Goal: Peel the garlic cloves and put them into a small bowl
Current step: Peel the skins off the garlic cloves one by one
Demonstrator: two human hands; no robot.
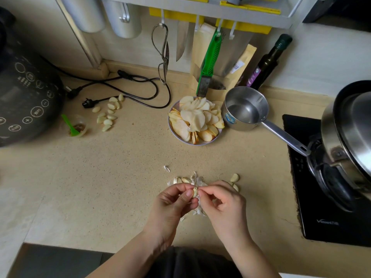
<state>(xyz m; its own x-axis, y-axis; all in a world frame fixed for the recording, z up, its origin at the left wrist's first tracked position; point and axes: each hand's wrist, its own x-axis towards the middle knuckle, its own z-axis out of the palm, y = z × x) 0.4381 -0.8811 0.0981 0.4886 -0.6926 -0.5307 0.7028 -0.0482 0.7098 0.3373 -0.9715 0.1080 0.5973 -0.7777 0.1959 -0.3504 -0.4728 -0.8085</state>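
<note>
Low in the frame, at about 6 o'clock, the left hand (pixel 174 199) pinches a garlic clove (pixel 194 192) between thumb and curled fingers, holding it above the beige counter (pixel 100 187). The right hand (pixel 222 203) meets it from the 3 o'clock side, its thumb and forefinger pressed together on the papery skin at the clove's tip. Under and just beyond the hands lies a scatter of skins and unpeeled cloves (pixel 186 179). At 2 o'clock from the hands, two peeled cloves (pixel 234 177) rest on the counter, just beside the right hand.

Toward 10 o'clock, well apart from the hands, a loose group of peeled cloves (pixel 108 114) lies near a black power cord (pixel 140 87). Left of that group sits a small clear cup (pixel 75 125) with a green spoon in it, beside a black cooker (pixel 26 93).

At 12 o'clock stands a plate of apple slices (pixel 195 119), touching or nearly touching a small steel saucepan (pixel 244 109) at its 3 o'clock side. The saucepan's handle points toward the black stove (pixel 313 193) at the right edge, where a lidded steel pot (pixel 349 137) sits.
</note>
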